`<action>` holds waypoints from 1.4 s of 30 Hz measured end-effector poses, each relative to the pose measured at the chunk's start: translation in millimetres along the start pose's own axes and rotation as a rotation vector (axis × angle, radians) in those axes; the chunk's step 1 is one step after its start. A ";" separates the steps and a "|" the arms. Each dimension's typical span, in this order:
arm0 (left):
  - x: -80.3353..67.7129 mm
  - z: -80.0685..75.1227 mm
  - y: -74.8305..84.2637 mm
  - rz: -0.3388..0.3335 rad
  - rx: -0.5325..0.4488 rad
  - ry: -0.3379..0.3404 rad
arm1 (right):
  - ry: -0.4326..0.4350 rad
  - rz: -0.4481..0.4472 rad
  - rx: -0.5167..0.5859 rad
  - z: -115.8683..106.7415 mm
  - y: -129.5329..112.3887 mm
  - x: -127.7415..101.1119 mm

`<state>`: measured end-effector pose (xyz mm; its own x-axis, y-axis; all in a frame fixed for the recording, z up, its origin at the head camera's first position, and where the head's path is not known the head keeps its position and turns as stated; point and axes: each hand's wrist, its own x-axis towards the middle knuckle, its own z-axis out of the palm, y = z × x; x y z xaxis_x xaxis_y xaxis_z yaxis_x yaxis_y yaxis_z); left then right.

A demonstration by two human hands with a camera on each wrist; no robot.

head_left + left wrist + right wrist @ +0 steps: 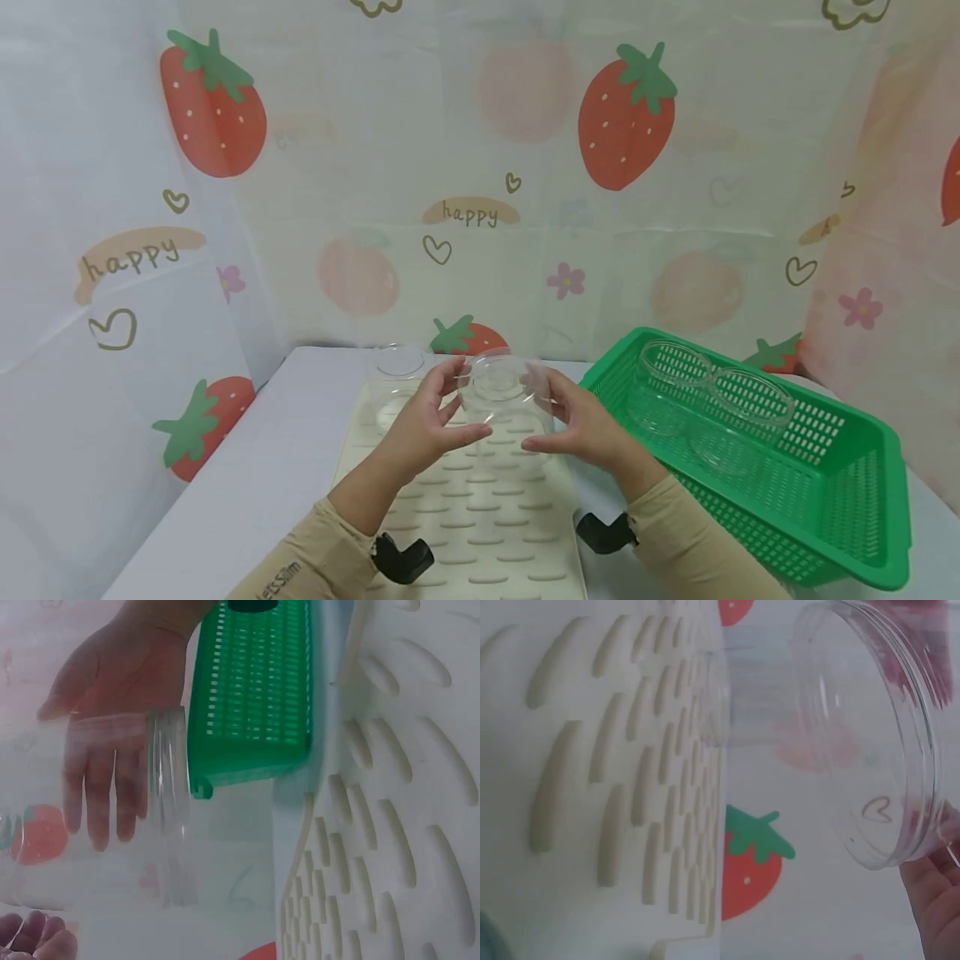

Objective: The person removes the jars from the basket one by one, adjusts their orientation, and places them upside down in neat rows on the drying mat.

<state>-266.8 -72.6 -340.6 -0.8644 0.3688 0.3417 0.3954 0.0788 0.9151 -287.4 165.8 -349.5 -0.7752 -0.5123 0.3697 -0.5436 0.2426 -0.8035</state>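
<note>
Strawberry-print curtain [480, 167] fills the upper half of the head view, with the word "happy" near its centre and again at the left edge. Below it a white table [247, 483] spreads across the lower frame. A green slotted basket [825, 492] sits at lower right, touching the right edge of a cream ribbed drying mat [487, 517] that lies at lower centre. Two clear round containers [705, 408] lie side by side inside the basket toward its far end. Another clear container [400, 361] stands at the far left corner of the mat, just above the hands.

Held above the middle of the mat, at frame centre, is a clear plastic jar [504, 398], tilted on its side between both hands. The left hand [427, 421] cups the jar from the left, thumb beneath and fingers curved round its wall. The right hand [581, 421] clasps it from the right, fingers spread along the side; through the jar wall in the left wrist view those fingers [97, 795] show pressed flat against the plastic. In the right wrist view the jar's wide open mouth fills the upper right, above the mat's edge.
</note>
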 end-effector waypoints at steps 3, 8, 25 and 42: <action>-0.1 -1.6 -1.7 -0.024 -0.014 0.019 | 0.046 -0.017 0.035 4.4 2.3 0.8; -0.3 -5.2 -3.8 -0.051 -0.023 0.032 | 0.129 0.022 0.033 11.2 2.1 2.6; -4.2 -18.0 -1.9 -0.066 -0.039 0.127 | 0.287 0.245 0.028 45.4 18.0 28.6; -8.4 -16.8 0.3 -0.033 -0.097 0.101 | 0.379 0.346 -0.054 47.9 54.1 60.2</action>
<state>-264.7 -91.2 -339.6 -0.9052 0.2718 0.3266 0.3386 -0.0027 0.9409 -348.0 108.6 -393.1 -0.9693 -0.0622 0.2378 -0.2429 0.3921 -0.8873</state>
